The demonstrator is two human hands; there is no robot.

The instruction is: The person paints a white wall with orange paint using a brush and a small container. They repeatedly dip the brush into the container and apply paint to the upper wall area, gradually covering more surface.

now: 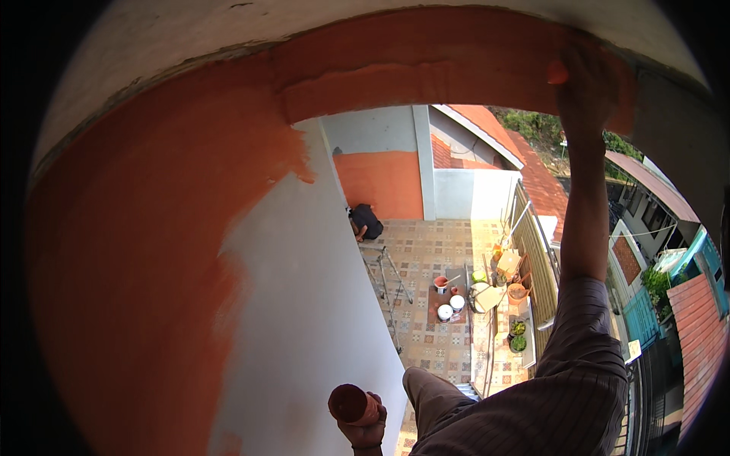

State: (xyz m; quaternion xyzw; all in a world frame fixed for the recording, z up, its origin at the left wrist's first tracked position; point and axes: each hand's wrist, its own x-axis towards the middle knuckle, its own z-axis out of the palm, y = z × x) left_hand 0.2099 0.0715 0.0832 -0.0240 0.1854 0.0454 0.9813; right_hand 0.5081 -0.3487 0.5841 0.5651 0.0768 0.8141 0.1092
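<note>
My left hand (365, 433) is wrapped round a paint cup (368, 416) smeared with orange, low beside the wall; dark reddish paint shows in its round mouth. High at the right, my right arm is stretched up to an orange-painted beam (487, 61). There my right hand (591, 91) is closed on what looks like a paintbrush (557, 72); only a bright orange end shows, and shade and fingers hide the rest. Beyond the hand, the orange coat stops at bare grey. The left wall (289, 251) is part orange, part white, with a ragged border between.
Far below lies a patterned tile floor (426, 251). On it stand a stepladder (388, 277), white paint buckets (445, 311) and potted plants (518, 343). Another person (366, 222) crouches by the far half-orange wall (380, 182). A slatted fence (538, 251) runs along the right; roofs lie beyond.
</note>
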